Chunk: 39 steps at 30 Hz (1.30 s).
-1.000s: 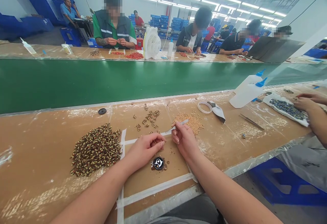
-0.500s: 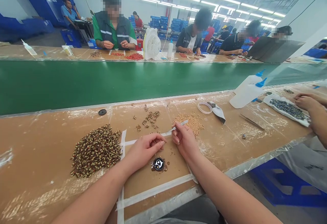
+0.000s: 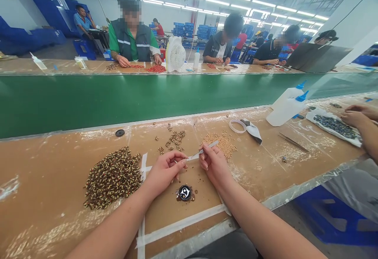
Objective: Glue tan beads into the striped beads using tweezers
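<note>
My right hand (image 3: pixel 215 163) pinches slim grey metal tweezers (image 3: pixel 212 144), their thin tip pointing left. Near that tip, my left hand (image 3: pixel 168 171) has its thumb and forefinger pressed together; whatever small thing lies between them is hidden. Below the hands sits a round black cap (image 3: pixel 185 192) holding dark glossy liquid, with brown drips around it. A pile of small tan beads (image 3: pixel 221 145) lies just beyond my right hand. Left of my left wrist is a large heap of small brown-and-cream pieces (image 3: pixel 113 178). Several similar loose pieces (image 3: pixel 176 138) lie beyond my left hand.
White tape strips (image 3: pixel 183 225) mark the brown tabletop. To the right are a tape ring (image 3: pixel 237 126), white bottles (image 3: pixel 285 111), other tweezers (image 3: pixel 293 142) and a tray of dark pieces (image 3: pixel 333 126) near a co-worker's hand (image 3: pixel 356 116). A green belt (image 3: pixel 147 99) runs behind; people sit opposite.
My left fingertips have moved slightly away from me and left, nearer the level of the tweezers' tip. The right hand keeps its grip. Across the belt, a co-worker's hands have lowered to the table.
</note>
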Tool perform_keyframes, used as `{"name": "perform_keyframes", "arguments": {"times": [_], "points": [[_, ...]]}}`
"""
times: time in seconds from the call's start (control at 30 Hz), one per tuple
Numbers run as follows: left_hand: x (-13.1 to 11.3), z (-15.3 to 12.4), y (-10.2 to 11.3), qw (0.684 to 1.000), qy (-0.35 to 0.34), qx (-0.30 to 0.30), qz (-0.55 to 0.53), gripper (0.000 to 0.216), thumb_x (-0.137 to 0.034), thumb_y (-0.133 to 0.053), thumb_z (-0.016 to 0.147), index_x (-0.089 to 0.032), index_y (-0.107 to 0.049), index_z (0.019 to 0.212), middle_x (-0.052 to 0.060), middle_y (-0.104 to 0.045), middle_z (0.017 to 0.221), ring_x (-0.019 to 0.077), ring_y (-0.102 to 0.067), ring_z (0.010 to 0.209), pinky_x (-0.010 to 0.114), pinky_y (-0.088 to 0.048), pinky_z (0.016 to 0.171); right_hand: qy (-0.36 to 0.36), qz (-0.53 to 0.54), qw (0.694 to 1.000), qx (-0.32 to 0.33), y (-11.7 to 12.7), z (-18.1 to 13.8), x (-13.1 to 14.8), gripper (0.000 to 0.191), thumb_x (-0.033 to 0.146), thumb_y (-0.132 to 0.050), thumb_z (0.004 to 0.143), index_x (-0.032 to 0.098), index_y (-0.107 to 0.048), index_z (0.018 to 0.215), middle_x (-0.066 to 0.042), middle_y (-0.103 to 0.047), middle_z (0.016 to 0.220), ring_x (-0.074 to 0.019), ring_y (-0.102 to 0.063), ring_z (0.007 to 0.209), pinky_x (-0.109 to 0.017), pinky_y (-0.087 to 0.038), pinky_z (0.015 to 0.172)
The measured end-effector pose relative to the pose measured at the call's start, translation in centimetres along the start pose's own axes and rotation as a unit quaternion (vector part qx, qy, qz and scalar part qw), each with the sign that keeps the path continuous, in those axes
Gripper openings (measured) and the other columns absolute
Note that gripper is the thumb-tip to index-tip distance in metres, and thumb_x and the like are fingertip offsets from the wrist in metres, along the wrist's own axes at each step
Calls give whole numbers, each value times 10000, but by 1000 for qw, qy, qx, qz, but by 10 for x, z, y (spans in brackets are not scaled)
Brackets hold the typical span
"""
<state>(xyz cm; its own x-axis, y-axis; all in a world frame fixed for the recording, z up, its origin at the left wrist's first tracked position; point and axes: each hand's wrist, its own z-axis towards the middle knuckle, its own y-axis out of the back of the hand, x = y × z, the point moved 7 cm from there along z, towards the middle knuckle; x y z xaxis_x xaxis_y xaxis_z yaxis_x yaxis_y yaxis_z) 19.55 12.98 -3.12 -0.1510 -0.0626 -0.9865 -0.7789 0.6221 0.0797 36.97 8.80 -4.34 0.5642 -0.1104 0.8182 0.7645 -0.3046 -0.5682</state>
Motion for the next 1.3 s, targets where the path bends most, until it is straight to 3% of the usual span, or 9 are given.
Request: {"name": "perform_keyframes", "arguments": {"times": [0.17, 0.43, 0.6, 0.7, 0.8, 0.97, 1.1, 1.3], "points": [[2, 1, -2, 1000, -13, 13, 4, 430, -583, -656, 986, -171, -718, 1094, 61, -759, 935, 82, -526, 527, 211, -382, 476, 19, -22, 1000, 12, -2, -1, 0, 449, 554, -945, 768, 161, -733, 813, 35, -588, 544, -58, -402, 394, -198, -274, 417], [4, 3, 1, 1000, -2, -5, -20, 460, -573, -747, 914, -173, -705, 1139, 67, -760, 968, 84, -542, 540, 210, -381, 474, 40, -33, 999, 15, -4, -1, 2, 441, 571, -913, 808, 165, -742, 815, 34, -573, 539, -62, -405, 401, -203, -290, 423], [2, 0, 3, 999, -16, -20, -31, 452, -509, -741, 931, -216, -614, 1251, 23, -738, 945, 76, -511, 521, 203, -391, 473, 48, -30, 998, 18, -4, -2, 3, 447, 582, -921, 801, 172, -742, 804, 39, -563, 542, -56, -405, 399, -198, -281, 427], [-4, -2, 9, 996, -40, -59, -43, 313, -454, -693, 958, -235, -604, 1163, -48, -638, 782, 73, -441, 498, 186, -355, 456, 80, -62, 995, -4, 1, -7, 13, 456, 606, -901, 826, 172, -763, 831, 21, -588, 583, -68, -451, 430, -204, -317, 434], [-8, -4, 18, 991, -53, -105, -60, 190, -382, -657, 945, -228, -640, 1053, -84, -486, 653, 74, -379, 499, 173, -309, 456, 117, -113, 986, -32, -1, -13, 41, 415, 584, -865, 880, 176, -790, 881, -8, -638, 650, -91, -508, 492, -222, -385, 462], [-9, -7, 27, 982, -38, -157, -93, 200, -378, -670, 866, -186, -710, 908, -75, -458, 584, 72, -369, 477, 172, -296, 436, 170, -273, 947, 11, -35, 13, 83, 311, 482, -838, 904, 176, -812, 952, -38, -709, 706, -145, -600, 563, -280, -501, 546], [-7, -6, 29, 978, -13, -167, -126, 361, -393, -724, 828, -155, -770, 1095, -32, -628, 638, 79, -440, 449, 175, -347, 403, 171, -394, 903, 31, -40, 61, 64, 347, 512, -778, 907, 166, -787, 932, -57, -744, 737, -171, -645, 597, -295, -522, 583], [6, -5, 32, 966, 26, -167, -197, 368, -445, -817, 792, -126, -792, 975, 110, -796, 822, 189, -712, 646, 242, -574, 497, 212, -488, 843, 78, -26, 80, 29, 291, 457, -684, 983, 190, -798, 963, -67, -775, 790, -198, -687, 683, -306, -509, 638]]}}
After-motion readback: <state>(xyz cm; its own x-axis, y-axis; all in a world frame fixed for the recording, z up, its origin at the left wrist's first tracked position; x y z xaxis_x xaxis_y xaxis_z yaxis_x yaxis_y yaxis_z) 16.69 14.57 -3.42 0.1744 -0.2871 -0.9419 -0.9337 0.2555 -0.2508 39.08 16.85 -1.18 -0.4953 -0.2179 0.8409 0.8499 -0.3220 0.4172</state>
